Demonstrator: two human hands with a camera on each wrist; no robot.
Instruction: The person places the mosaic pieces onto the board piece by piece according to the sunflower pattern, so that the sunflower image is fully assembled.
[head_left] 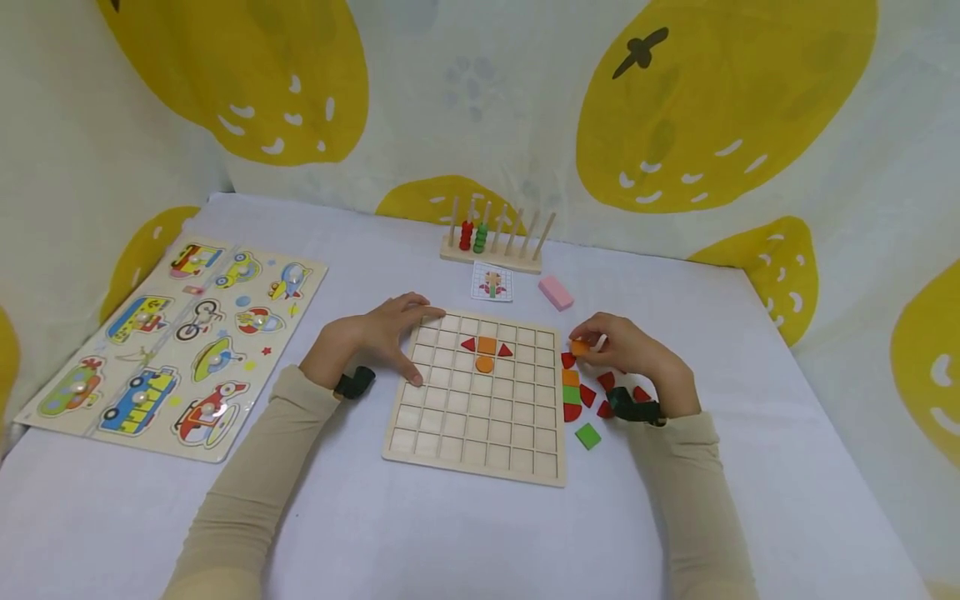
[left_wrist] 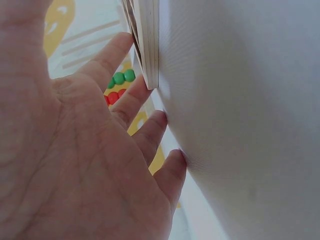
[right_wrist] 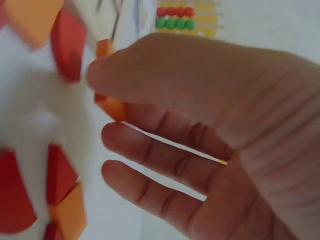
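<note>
A wooden grid board (head_left: 450, 421) lies flat on the white cloth. On it sit an orange square (head_left: 487, 345), an orange round piece (head_left: 484, 364) and two red triangles (head_left: 506, 350), one on either side of the square. My left hand (head_left: 378, 329) spreads its fingers along the board's upper left edge, fingertips touching the board and cloth. Beyond the right edge, my right hand (head_left: 628, 346) pinches an orange block (right_wrist: 112, 106) between thumb and index finger; the thumb hides part of it. Loose red pieces (head_left: 587, 394) and a green square (head_left: 588, 436) lie below that hand.
Behind the board lie a pattern card (head_left: 492, 282) and a pink block (head_left: 556, 292). A peg stand (head_left: 491, 255) with red and green beads stands farther back. At left is a vehicle peg puzzle (head_left: 180, 350). Lemon-print cloth (head_left: 480, 100) hangs around the table.
</note>
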